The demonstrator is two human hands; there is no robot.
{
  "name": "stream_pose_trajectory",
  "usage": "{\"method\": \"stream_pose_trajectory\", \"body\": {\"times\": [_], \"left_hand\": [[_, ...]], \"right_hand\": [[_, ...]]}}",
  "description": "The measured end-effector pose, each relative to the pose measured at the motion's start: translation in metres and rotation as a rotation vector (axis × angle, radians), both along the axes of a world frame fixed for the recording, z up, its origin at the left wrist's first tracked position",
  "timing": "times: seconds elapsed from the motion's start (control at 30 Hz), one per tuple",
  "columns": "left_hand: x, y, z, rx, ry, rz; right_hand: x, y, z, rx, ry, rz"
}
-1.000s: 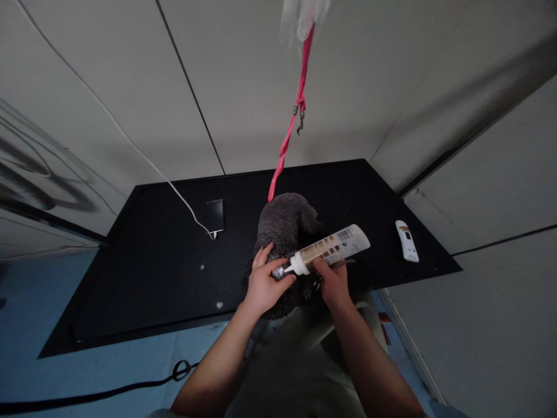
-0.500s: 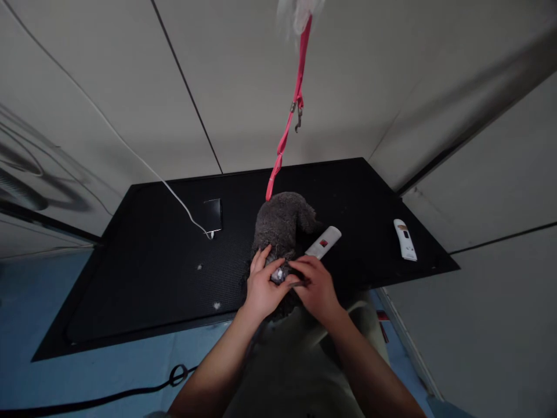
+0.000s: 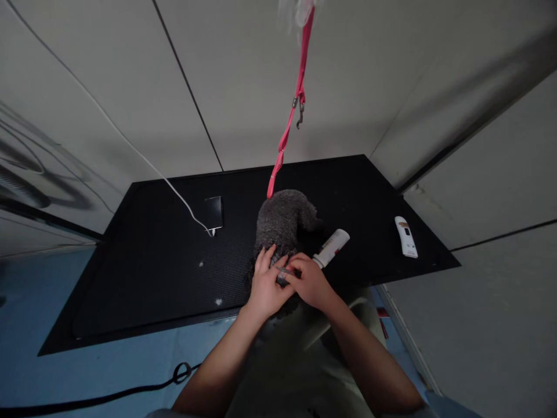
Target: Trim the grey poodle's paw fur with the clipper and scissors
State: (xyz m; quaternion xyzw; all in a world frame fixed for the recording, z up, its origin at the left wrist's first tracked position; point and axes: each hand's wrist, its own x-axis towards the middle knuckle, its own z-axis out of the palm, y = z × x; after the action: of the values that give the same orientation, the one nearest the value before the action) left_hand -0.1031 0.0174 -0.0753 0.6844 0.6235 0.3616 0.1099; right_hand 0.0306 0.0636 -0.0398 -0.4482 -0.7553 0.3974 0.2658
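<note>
A dog with a curly grey coat (image 3: 281, 217) lies on the black tabletop, its head end towards me. My left hand (image 3: 267, 290) rests on the head, fingers spread over the fur and thumb near a pale, whitish patch. My right hand (image 3: 310, 281) is closed in a pinch on a thin metal tool (image 3: 285, 271), like tweezers, held over that patch. Fingers hide most of the tool and the dog's face. A white bottle (image 3: 333, 247) with dark lettering lies on its side just beyond my right hand.
A pink leash (image 3: 285, 139) hangs down to the dog's back. On the black table (image 3: 152, 278) are a phone (image 3: 214, 212) on a white cable, left, and a white hand-held device (image 3: 406, 237), right. Small white tufts (image 3: 219, 302) lie near the front edge. Walls stand behind and right.
My right hand has shifted slightly, and the metal tool now shows over the pale patch. The white bottle has turned, showing a different side, and lies slightly further right.
</note>
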Motion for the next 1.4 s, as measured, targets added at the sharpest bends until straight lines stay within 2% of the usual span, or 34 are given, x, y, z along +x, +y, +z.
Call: {"method": "stream_pose_trajectory", "body": {"times": [0.13,0.27,0.47,0.6,0.77,0.93,1.17,1.27,1.4], "left_hand": [[0.000,-0.002,0.001,-0.008,-0.021,-0.008],[0.001,-0.001,0.001,-0.003,-0.008,0.004],[0.005,0.001,0.000,0.025,0.076,0.017],[0.006,-0.001,0.001,0.003,0.062,0.016],[0.008,-0.002,0.003,-0.013,0.038,0.006],[0.008,-0.003,0.003,-0.017,0.029,0.001],[0.008,-0.002,-0.002,-0.010,0.039,0.000],[0.008,-0.003,-0.002,-0.008,0.023,-0.012],[0.007,-0.004,-0.001,-0.015,0.020,-0.026]], "right_hand": [[0.003,0.004,-0.011,-0.063,0.177,0.051],[0.008,0.001,-0.016,-0.074,0.170,0.065],[0.005,-0.006,-0.010,0.006,0.041,0.032],[0.006,-0.004,-0.012,-0.006,0.155,0.123],[0.012,0.000,-0.022,-0.003,0.260,0.185],[0.013,-0.001,-0.027,-0.009,0.260,0.171],[0.013,-0.005,-0.021,0.056,0.120,0.156],[0.013,-0.005,-0.025,0.021,0.221,0.181],[0.013,-0.006,-0.035,-0.012,0.282,0.113]]}}
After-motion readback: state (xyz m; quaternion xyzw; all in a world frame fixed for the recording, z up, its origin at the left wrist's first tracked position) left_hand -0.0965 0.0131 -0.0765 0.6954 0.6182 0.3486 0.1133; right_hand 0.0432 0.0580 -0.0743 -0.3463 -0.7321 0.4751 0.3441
